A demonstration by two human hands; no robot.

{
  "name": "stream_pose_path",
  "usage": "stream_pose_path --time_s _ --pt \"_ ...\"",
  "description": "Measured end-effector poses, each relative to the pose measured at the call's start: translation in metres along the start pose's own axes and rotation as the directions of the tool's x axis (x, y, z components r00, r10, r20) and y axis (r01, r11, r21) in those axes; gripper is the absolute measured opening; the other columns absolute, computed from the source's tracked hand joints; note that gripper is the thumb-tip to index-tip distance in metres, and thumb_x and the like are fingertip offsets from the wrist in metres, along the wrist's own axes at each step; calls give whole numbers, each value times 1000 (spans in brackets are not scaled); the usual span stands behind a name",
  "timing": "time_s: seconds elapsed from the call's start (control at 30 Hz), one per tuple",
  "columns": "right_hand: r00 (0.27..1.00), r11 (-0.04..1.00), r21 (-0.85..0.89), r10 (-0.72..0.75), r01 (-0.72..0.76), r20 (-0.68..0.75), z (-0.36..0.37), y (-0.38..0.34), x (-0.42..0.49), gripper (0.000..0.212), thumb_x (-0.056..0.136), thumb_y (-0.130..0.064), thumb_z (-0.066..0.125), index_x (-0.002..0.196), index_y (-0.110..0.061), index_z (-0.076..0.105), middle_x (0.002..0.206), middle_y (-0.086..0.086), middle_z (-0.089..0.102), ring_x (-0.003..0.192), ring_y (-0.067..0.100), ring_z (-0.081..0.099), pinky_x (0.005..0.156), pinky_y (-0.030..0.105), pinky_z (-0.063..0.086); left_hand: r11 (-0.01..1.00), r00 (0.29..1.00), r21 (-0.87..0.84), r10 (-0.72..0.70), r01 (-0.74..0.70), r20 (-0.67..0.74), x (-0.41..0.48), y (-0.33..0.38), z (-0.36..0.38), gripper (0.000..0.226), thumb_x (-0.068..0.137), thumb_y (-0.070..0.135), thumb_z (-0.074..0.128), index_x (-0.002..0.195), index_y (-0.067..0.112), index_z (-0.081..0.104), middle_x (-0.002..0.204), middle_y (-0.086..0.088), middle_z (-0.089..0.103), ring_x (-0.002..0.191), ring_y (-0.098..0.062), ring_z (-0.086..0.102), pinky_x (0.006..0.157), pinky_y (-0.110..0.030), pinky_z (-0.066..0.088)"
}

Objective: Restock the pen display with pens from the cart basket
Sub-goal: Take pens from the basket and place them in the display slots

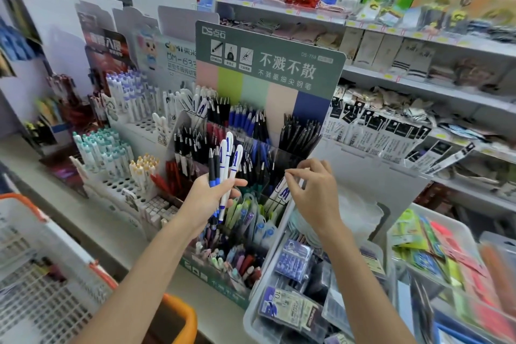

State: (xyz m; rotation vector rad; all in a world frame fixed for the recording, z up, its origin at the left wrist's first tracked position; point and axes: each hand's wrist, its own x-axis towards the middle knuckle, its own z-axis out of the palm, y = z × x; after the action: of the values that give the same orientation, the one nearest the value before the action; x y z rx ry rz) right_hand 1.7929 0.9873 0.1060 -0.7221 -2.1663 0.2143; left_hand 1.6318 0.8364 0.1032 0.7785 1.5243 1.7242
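1. My left hand (208, 200) was closed round a bundle of pens (223, 159): white barrels with blue print, plus a couple of dark ones with blue grips. They stood fanned, caps up, just in front of the middle rows. I judged this a ready supply, held close so the other hand had a short reach.
2. My right hand (314, 195) was narrowed to a pinch on the tops of the white pens (282, 190), which leaned in a low compartment on the right side of the pen display (268, 64). Their print matched the white ones in the bundle, so I took it as sorting like with like.
3. The display rose in steps under a green header card, with black, blue and red pens in separate sections, each row visible above the one in front.
4. The cart basket (47, 282) sat low on the left, well apart from both hands. Through the mesh I could not tell what remained in it.
5. A clear bin (250, 315) of packets lay just beside the display, under my right forearm.
6. As I judged it, the step in hand was seating the white pens. The loose fan in my left hand looked likeliest to slip.
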Motion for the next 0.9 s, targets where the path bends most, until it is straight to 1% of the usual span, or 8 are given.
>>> stream_pose_path --time_s 0.1,0.23,0.37,0.5,0.67,0.73,0.83,0.9 --pt "999 994 106 36 -34 -15 -9 -4 2 14 91 -11 70 102 -9 78 88 1 64 85 15 52 77 27 43 1000 1000 -29 -8 9 22 -3 0 1 17 102 13 52 114 18 62 102 -3 76 78 -12 70 68 -25 58" --pt "983 945 305 156 -119 -101 -32 -13 17 20 93 -6 65 110 -12 74 79 -13 59 65 5 48 63 15 41 998 999 -58 -8 11 48 -6 6 0 21 102 14 51 120 14 61 103 -4 76 79 -14 72 72 -27 61" --pt "985 873 457 168 -168 41 -36 -37 29 23 94 -8 64 115 -13 71 85 -9 68 66 8 56 61 16 46 998 996 -58 0 5 86 -7 14 7 20 101 14 53 118 12 63 102 -5 76 80 -16 73 72 -26 59" --pt "974 851 481 137 -210 183 -23 -56 32 31 93 -19 68 125 -20 65 89 -12 70 79 11 65 71 22 54 1000 990 -25 -2 5 141 -8 18 14 25 99 18 56 122 12 64 101 -7 76 85 -18 73 77 -31 60" --pt "967 820 526 118 -224 228 -19 -64 31 21 90 -16 72 110 -17 68 85 -9 71 78 3 68 73 23 55 1000 985 -6 -17 18 172 -11 18 13 27 97 19 57 123 11 62 101 -7 76 84 -17 73 71 -24 57" --pt "964 792 572 76 -214 255 -20 -66 29 21 89 -10 73 108 -13 67 83 -4 71 72 4 68 70 19 53 1000 983 -2 -17 18 181 -11 16 12 28 98 19 56 124 12 61 103 -8 76 89 -19 74 75 -27 58" --pt "985 783 599 97 -166 145 -23 -63 30 19 87 -6 73 104 -12 68 85 0 71 78 11 68 75 25 56 1000 986 -27 5 -1 165 -10 12 9 27 100 15 53 126 12 61 113 -8 74 103 -23 71 86 -38 59" --pt "987 762 631 156 -144 38 -31 -53 33 19 87 -4 72 105 -9 66 86 1 70 79 14 67 75 27 57 999 997 -35 19 -16 68 -7 8 4 26 102 12 51 125 15 62 117 -7 72 107 -21 70 85 -37 60"
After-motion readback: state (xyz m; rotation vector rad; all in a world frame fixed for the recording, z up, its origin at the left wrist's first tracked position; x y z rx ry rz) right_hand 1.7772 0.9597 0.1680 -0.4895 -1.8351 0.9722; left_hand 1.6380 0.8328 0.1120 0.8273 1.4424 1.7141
